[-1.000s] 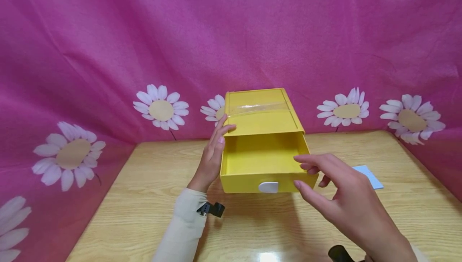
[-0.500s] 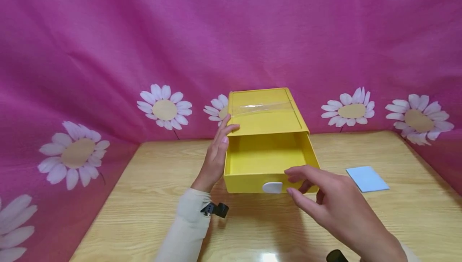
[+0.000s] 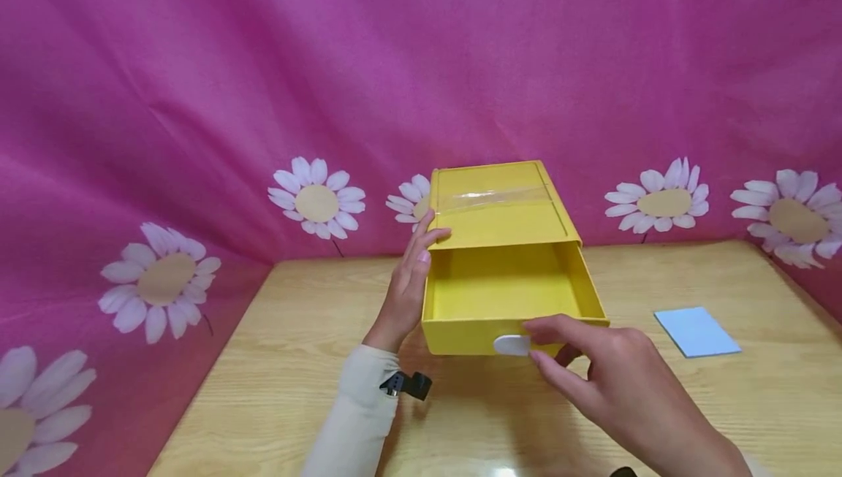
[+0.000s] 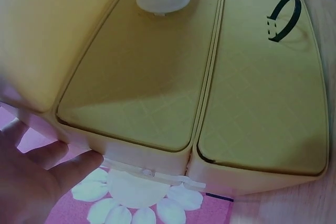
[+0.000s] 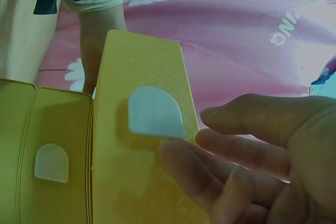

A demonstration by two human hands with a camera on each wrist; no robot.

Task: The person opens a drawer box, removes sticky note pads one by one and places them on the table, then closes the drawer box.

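A yellow drawer box stands on the table with its top drawer pulled out, its bare yellow floor showing. On the drawer front is a white rounded tab. My left hand lies along the box's left side, fingertips at the top edge; its spread fingers also appear in the left wrist view. My right hand is at the drawer front, index fingertip and thumb apart right by the tab's right edge. In the left wrist view, a lower drawer carries a dark loop.
A light blue square pad lies on the wooden table, right of the box. Behind stands a pink cloth printed with white daisies. A strip of clear tape crosses the box's top. A black strap sits on the left wrist.
My right hand has moved left along the drawer front to the white tab, uncovering the blue pad. The left hand keeps its place on the box. The whole head view has shifted slightly.
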